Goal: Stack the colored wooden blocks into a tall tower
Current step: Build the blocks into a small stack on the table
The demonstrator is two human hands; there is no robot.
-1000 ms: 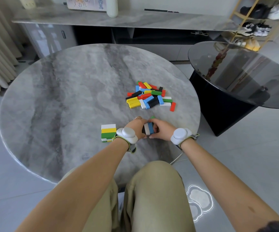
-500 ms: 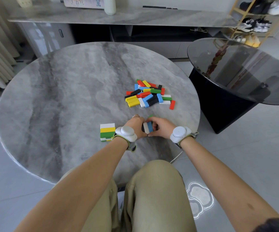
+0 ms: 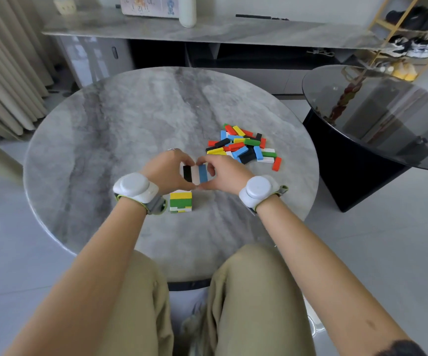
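Between both hands I hold a row of three blocks point(image 3: 195, 173), black, white and blue, side by side. My left hand point(image 3: 168, 169) grips the black side and my right hand point(image 3: 224, 173) grips the blue side. The row hangs just above a short stack point(image 3: 180, 201) of white, yellow and green blocks on the round marble table point(image 3: 110, 140); my left wrist hides the stack's left edge. A loose pile of coloured blocks point(image 3: 243, 146) lies on the table to the right and farther away.
A dark glass side table point(image 3: 377, 116) stands close on the right. A long grey shelf point(image 3: 207, 32) with a white bottle runs behind. Curtains hang at the far left. My knees sit under the table's near edge.
Both hands have lifted the three-block row off the table and carried it left, so it now hangs above the stack. The view has shifted too.
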